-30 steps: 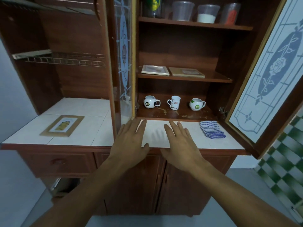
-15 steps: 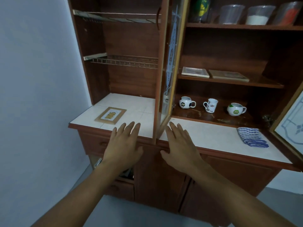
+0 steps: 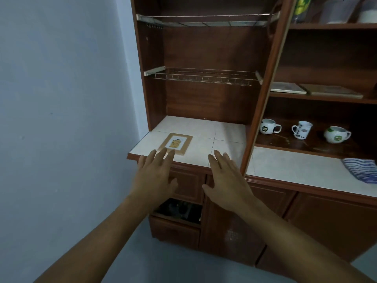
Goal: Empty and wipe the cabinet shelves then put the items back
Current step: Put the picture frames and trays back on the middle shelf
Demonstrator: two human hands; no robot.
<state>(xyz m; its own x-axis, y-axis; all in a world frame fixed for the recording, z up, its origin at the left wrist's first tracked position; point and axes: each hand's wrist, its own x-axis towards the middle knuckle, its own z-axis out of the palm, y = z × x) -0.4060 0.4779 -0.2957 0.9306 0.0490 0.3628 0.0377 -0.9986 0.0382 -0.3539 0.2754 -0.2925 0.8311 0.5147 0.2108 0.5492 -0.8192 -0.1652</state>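
A brown wooden cabinet fills the view, its tiled counter (image 3: 222,137) running across. A small framed picture (image 3: 176,143) lies flat on the counter at the left. My left hand (image 3: 155,176) hovers flat, fingers straight, its tips just short of the frame. My right hand (image 3: 226,180) is stretched out flat beside it, over the counter's front edge. Neither holds anything. Three mugs (image 3: 269,126) (image 3: 302,129) (image 3: 336,134) stand on the lowest shelf at the right. A blue striped cloth (image 3: 361,169) lies on the counter at the far right. Two flat frames (image 3: 288,88) (image 3: 330,90) rest on the middle shelf.
An open glass door's edge (image 3: 265,94) stands between the left bay and the right shelves. Two wire racks (image 3: 202,76) (image 3: 206,18) cross the left bay. Plastic containers (image 3: 336,10) sit on the top shelf. A lower drawer (image 3: 179,211) hangs open. A blue wall (image 3: 61,99) is at the left.
The view has swung left, from the mug shelves toward the left bay. Both hands moved left with it, and my left hand now reaches the framed picture.
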